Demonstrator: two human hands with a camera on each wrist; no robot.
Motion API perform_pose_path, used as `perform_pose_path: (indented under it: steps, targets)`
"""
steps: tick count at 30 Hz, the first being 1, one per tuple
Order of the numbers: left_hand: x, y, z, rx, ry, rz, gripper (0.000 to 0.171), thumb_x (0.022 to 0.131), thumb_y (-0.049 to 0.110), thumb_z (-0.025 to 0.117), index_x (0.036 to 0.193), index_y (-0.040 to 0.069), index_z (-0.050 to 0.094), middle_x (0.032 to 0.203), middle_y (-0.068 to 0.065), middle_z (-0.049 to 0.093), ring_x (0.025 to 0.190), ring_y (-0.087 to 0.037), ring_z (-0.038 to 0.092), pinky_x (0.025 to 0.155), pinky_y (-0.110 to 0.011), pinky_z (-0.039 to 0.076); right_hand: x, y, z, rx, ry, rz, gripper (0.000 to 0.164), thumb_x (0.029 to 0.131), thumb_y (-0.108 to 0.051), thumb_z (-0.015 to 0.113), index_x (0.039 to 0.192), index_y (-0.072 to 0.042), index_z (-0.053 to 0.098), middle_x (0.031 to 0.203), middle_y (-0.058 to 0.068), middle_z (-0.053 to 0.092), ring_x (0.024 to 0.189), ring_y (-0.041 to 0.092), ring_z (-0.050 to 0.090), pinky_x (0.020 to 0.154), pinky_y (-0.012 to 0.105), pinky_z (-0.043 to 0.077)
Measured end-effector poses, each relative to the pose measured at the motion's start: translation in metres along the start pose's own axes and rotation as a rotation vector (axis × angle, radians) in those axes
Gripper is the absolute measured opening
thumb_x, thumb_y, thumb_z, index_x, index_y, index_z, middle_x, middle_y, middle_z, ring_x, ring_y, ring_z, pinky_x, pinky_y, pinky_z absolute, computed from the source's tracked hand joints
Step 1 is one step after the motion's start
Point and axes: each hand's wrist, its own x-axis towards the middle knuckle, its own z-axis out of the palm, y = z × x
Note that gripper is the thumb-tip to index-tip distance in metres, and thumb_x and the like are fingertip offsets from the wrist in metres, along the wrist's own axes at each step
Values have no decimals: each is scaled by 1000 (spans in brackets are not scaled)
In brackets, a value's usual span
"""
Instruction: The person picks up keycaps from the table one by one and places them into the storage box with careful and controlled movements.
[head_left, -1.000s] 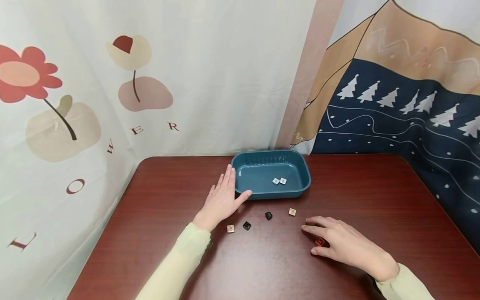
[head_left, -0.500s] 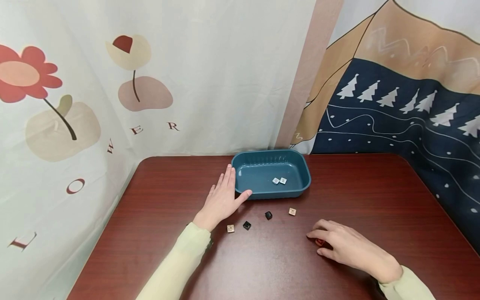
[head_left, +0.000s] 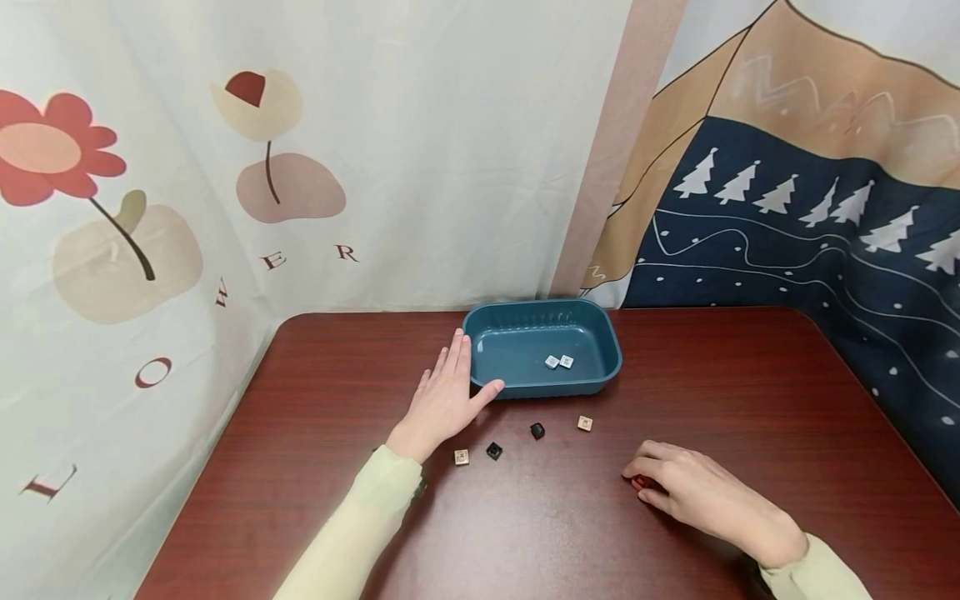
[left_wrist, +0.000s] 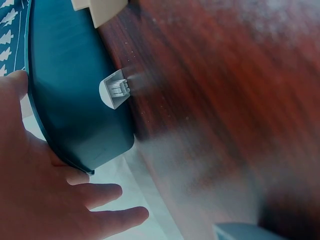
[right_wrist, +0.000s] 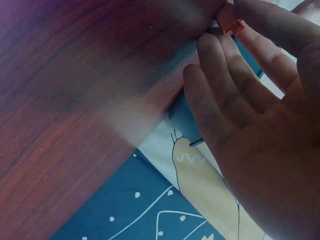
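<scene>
In the head view my right hand has its thumb and fingers closed on a small red keycap at the tabletop. The right wrist view shows the keycap orange-red at the thumb and fingertips, partly hidden. My left hand lies with straight, spread fingers along the left rim of a blue rectangular tray. Two white keycaps sit inside it. On the table before the tray lie a beige keycap, a rounded black keycap, another black keycap and a second beige keycap.
The dark red wooden table ends at the back against a white curtain with printed flowers. A navy cloth with white trees hangs at the right. In the left wrist view, a pale keycap shows its underside near the tray wall.
My right hand has drawn back slightly to the right, and its thumb and fingers have closed in on the red keycap. The left hand and tray stay where they were.
</scene>
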Motion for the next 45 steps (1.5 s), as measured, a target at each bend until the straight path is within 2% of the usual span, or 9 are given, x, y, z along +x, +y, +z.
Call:
perform_pose_path:
  steps: [11, 19, 24, 30, 45]
  targets:
    - [0, 0, 0, -7, 2, -3, 101, 100, 72, 45, 166, 7, 7, 174, -5, -1, 157, -37, 16, 119, -65, 23, -1, 1, 0, 5, 40, 16, 20, 86, -10, 83, 101, -21, 76, 95, -15, 60, 75, -5, 55, 65, 23, 54]
    - [0, -1, 0, -10, 7, 1, 100, 100, 70, 46, 166, 6, 7, 174, -6, 0, 157, -38, 16, 119, -65, 24, 3, 0, -3, -12, 73, 51, 16, 90, -15, 81, 104, -21, 75, 95, -17, 61, 78, -5, 57, 70, 24, 56]
    - [0, -1, 0, -11, 3, 2, 101, 100, 72, 45, 166, 6, 7, 174, -6, -1, 157, -38, 17, 119, -65, 23, 6, 1, -6, -47, 129, 54, 15, 89, -18, 83, 102, -21, 76, 92, -19, 59, 76, -6, 54, 68, 23, 55]
    - [0, -2, 0, -18, 1, 0, 101, 100, 72, 45, 166, 7, 7, 174, -5, -2, 157, -38, 16, 119, -65, 23, 12, 2, -8, -120, 210, 31, 19, 86, -20, 85, 104, -17, 79, 93, -15, 64, 78, -4, 57, 70, 24, 57]
    - [1, -1, 1, -16, 7, 2, 101, 100, 71, 46, 166, 7, 7, 174, -4, -2, 157, -38, 18, 119, -66, 23, 32, 2, -26, -128, 335, 73, 24, 85, -19, 86, 108, -16, 77, 96, -9, 67, 78, 3, 60, 66, 31, 57]
